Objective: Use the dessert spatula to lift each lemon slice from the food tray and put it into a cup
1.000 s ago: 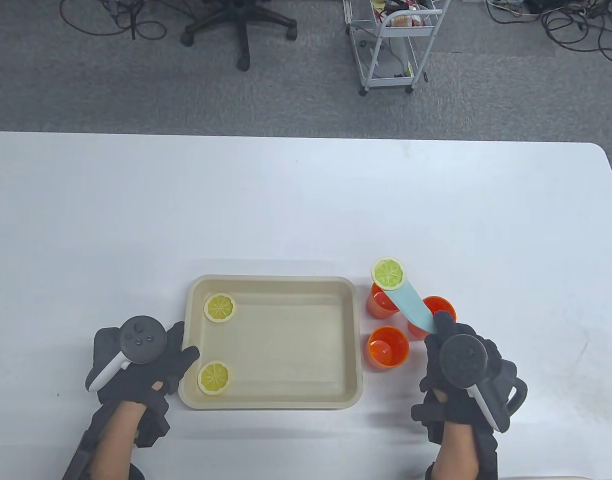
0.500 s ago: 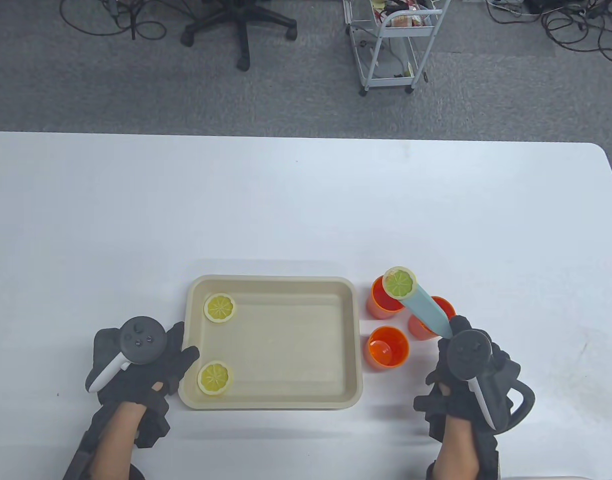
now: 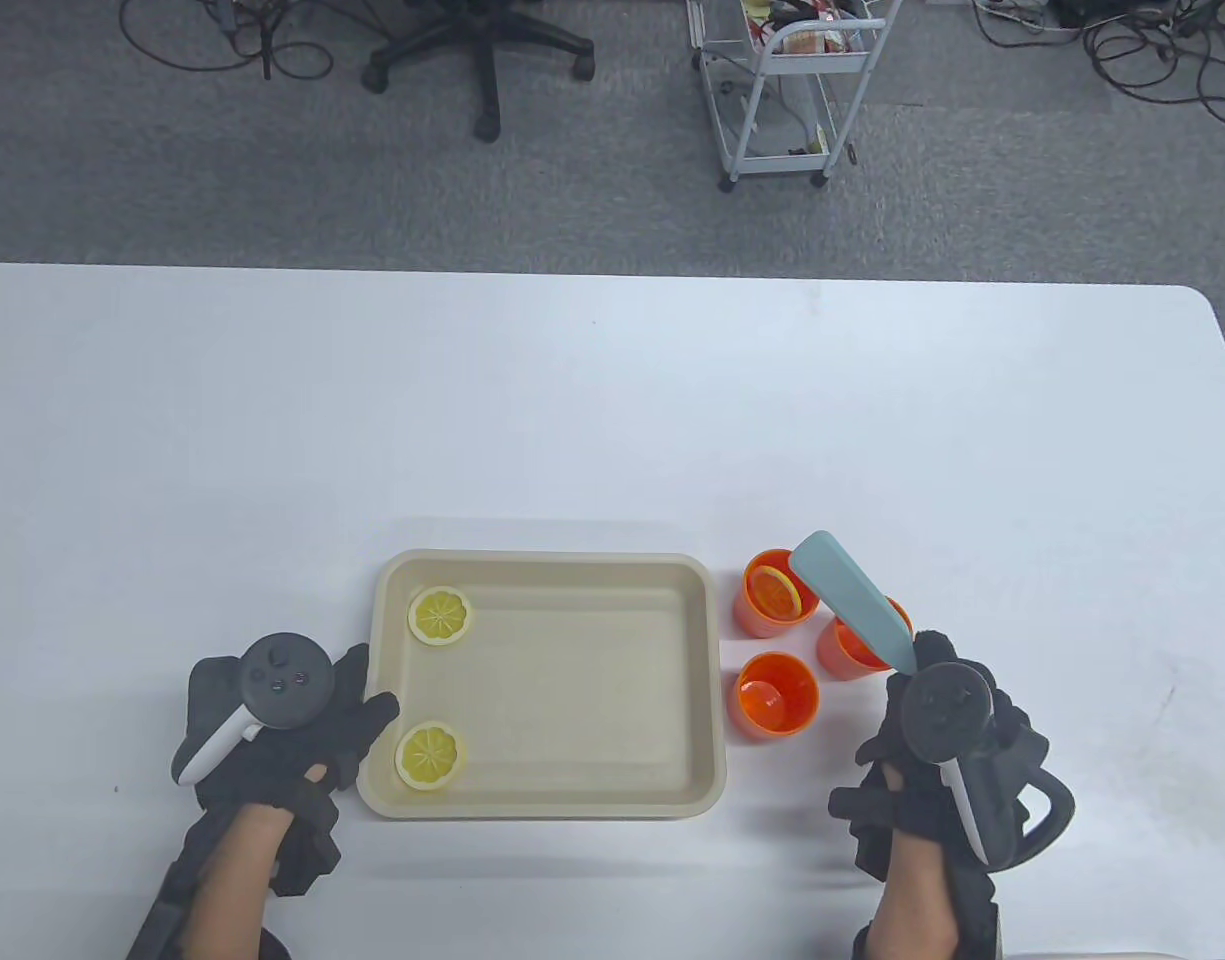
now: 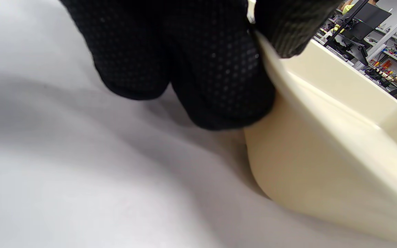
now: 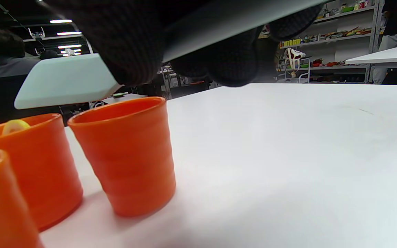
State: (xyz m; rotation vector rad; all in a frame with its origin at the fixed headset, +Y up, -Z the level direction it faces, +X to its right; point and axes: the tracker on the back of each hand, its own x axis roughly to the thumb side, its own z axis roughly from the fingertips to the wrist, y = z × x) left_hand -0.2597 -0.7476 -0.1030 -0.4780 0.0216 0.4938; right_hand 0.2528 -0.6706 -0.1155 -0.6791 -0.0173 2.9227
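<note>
A beige food tray (image 3: 547, 562) holds two lemon slices, one at its far left (image 3: 439, 614) and one at its near left (image 3: 430, 755). Right of it stand three orange cups. The far cup (image 3: 762, 618) has a lemon slice (image 3: 775, 590) leaning inside it. The right cup (image 3: 847, 650) and the near cup (image 3: 777, 695) show no slice. My right hand (image 3: 937, 740) grips the handle of a pale blue dessert spatula (image 3: 852, 600); its bare blade hangs over the far and right cups. My left hand (image 3: 282, 720) lies flat beside the tray, thumb on its left rim, fingertips (image 4: 219, 69) against the outer wall (image 4: 322, 155).
The white table (image 3: 612, 400) stretches far beyond the tray and cups. In the right wrist view the blade (image 5: 64, 81) hovers above the cup rims (image 5: 126, 155). An office chair and a wire cart stand on the floor beyond the table.
The spatula tilted over the far cup and the lemon slice slid off its blade into that cup. My right hand drew slightly right and nearer. The left hand stayed put.
</note>
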